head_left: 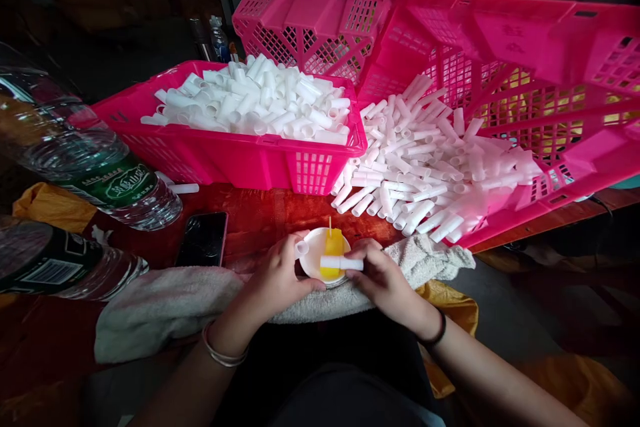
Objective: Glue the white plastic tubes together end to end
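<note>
My left hand is closed around a short white plastic tube, held at the left rim of a small white dish. My right hand pinches another white tube, lying crosswise over the dish. A yellow sponge-like block with a thin stick stands in the dish. The dish rests on a grey-white towel at the near edge of the red table.
A pink basket heaped with white tubes stands ahead on the left. A tipped pink crate spills several tubes on the right, with a third basket behind. Two water bottles and a dark phone lie on the left.
</note>
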### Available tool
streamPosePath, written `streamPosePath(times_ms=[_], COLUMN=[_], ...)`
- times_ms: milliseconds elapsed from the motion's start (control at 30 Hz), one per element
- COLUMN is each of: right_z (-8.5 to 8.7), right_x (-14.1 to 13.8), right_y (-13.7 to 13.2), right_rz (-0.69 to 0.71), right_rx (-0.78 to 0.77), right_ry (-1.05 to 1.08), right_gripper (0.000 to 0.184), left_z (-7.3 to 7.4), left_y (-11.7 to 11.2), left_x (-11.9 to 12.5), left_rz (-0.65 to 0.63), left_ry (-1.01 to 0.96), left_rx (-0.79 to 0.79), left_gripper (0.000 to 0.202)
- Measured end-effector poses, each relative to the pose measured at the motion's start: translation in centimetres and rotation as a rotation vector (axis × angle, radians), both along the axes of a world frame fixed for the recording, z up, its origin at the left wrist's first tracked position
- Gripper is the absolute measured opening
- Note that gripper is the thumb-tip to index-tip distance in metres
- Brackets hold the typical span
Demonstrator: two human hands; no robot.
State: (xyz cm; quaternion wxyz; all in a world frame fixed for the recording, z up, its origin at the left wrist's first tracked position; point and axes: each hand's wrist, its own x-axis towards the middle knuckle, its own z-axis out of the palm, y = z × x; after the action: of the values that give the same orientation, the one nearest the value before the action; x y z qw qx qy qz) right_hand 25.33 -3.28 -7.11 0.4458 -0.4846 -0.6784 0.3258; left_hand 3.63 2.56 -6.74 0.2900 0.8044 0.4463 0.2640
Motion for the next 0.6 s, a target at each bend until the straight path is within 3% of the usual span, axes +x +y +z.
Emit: streamPosePath(times_ms=[100, 200, 300, 500, 600], right_z=[-0.16, 0.01, 0.27, 0.31, 0.3], right_x=[0.06, 0.09, 0.0, -0.36, -0.22], right_y=[0.09, -0.24, -0.61, -0.65, -0.72], right_rz=[-0.074, -0.058, 0.023, -0.085, -0.092], right_rx=[-0.133, 0.081, 0.232, -0.105, 0.048], right_ry=[0.072, -0.129, -0.246, 0.049, -0.116], right_gripper=[0.018, 0.009, 0.015, 0.014, 0.007], left_z=[-0.06, 0.02, 0.18, -0.04, -0.32], left_y=[0.08, 0.12, 0.12, 0.18, 0.23], left_x=[-0.02, 0.01, 0.05, -0.06, -0.11], left_rz=[0.005, -0.006, -0.012, 0.019, 0.028], left_ry=[0.016, 0.018, 0.026, 0.047, 0.033], left_rx=[0.007, 0.041, 0.068, 0.028, 0.021], left_gripper=[0.08, 0.079, 0.079, 0.079, 0.08])
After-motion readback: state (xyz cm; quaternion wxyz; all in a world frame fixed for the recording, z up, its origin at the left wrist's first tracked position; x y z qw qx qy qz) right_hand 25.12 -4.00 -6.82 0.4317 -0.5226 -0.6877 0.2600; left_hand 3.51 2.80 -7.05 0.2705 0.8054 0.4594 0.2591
